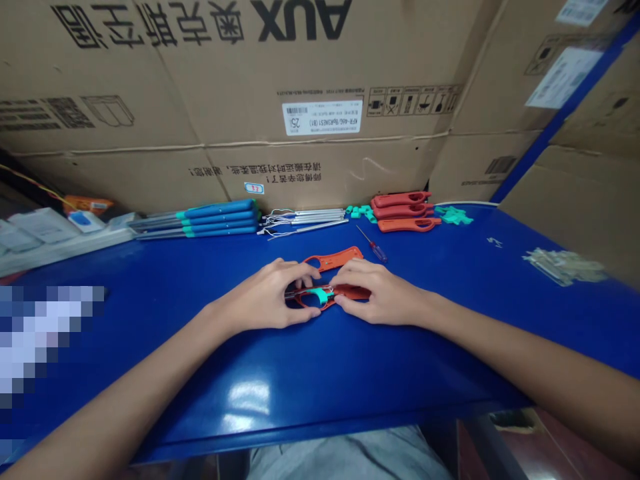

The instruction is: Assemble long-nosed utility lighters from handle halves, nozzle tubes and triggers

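Both hands meet over the middle of the blue table at an orange-red lighter housing half [327,306] with a teal trigger piece [320,294] in it. My left hand [275,297] is closed around its left end, where a dark rod shows between the fingers. Pinched at the right end, my right hand [373,293] has its fingertips beside the trigger piece and some thin light wire. The fingers hide much of the housing. Just beyond lies another orange housing half [343,259], hollow side up, close to both hands but apart from the held one.
Along the back lie blue long lighters [220,219], metal tubes with wires [317,218], teal pieces [453,215] and stacked red housings [405,212]. A small screwdriver [377,251] lies nearer. At right is a pile of small pale parts [565,265]. Cardboard [240,100] walls the back.
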A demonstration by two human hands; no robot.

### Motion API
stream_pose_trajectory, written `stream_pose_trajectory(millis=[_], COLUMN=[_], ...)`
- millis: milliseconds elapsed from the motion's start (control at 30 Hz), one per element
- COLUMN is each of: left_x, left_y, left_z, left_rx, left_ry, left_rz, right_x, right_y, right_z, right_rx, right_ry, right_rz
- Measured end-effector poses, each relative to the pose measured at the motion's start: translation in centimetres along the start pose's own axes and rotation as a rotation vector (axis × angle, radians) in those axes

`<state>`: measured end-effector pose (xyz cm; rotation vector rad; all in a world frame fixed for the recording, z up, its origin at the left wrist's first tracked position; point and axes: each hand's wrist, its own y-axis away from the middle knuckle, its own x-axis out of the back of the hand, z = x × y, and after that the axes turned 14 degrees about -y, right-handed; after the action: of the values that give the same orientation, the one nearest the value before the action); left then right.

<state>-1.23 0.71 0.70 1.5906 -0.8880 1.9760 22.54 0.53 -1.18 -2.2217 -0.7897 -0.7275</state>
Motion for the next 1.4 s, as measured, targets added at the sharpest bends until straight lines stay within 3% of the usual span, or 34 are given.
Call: stream_pose_trajectory(millis=[333,567,867,1400], left_x=[0.9,0.9,1.9,1.8], left_y=[-0.1,-0.2,0.5,0.4], left_z=[-0.6,-0.7,-2.0,-2.2], left_rx=[-0.050,-0.109,-0.035,-0.027], left_ry=[-0.095,-0.090,-0.024,0.038], left_rz=[-0.066,-0.035,-0.015,-0.122], right_x=[-0.1,-0.2,0.1,0.1], right_y=[0.1,0.1,0.0,0.0], right_z=[0.0,0.0,0.1,0.2], right_rx=[-0.013,-0.050,-0.068,-0.070], right_ry=[0.012,0.024,0.008,0.021], right_rz=[0.013,-0.005,-0.009,-0.003])
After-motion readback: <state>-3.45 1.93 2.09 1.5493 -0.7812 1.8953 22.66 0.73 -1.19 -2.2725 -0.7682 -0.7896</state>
